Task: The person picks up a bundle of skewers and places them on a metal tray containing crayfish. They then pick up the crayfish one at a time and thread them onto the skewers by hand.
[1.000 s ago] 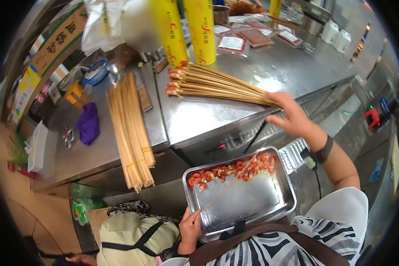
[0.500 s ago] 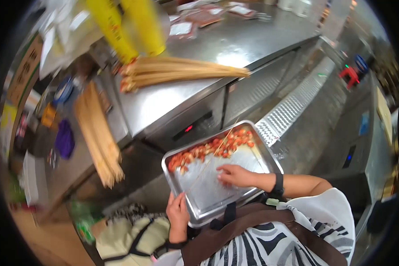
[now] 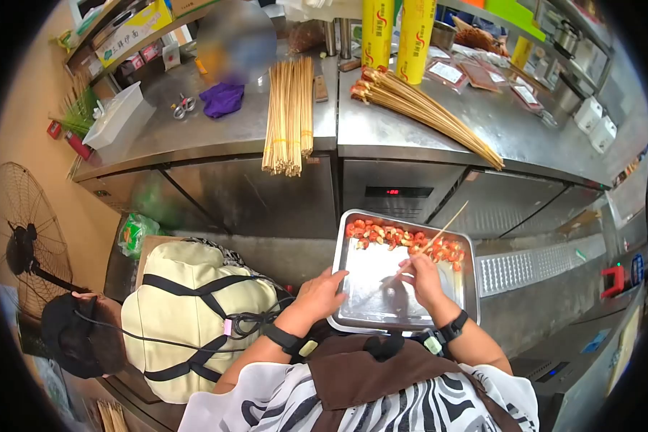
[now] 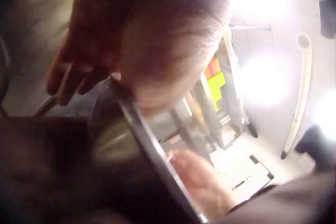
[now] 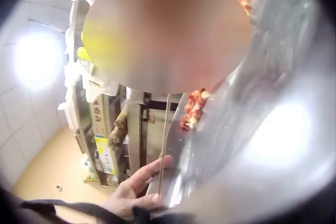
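My left hand [image 3: 317,294] grips the left rim of a shallow metal tray [image 3: 367,277]; in the left wrist view its fingers [image 4: 71,79] hang on one side of the rim. Over the tray, my right hand [image 3: 423,281] pinches a thin wooden skewer [image 3: 448,223], whose upper end slants up past the far rim. Red and pale chunks, like crayfish tails [image 3: 389,234], line the tray's far side. The same skewer [image 5: 166,129] shows upright in the right wrist view, where a blurred patch hides most of the right hand.
On the steel counter lie loaded skewers [image 3: 432,111], a bundle of bare skewers [image 3: 288,119], a purple cloth [image 3: 223,99] and scissors [image 3: 184,106]. Yellow boxes [image 3: 415,43] stand behind. Another person [image 3: 187,309] sits close on my left; a fan [image 3: 32,245] stands beyond.
My right hand has come from the loaded skewers on the counter down over the tray and now pinches the skewer that lay across it. My left hand stays at the tray's rim. The head view has swung.
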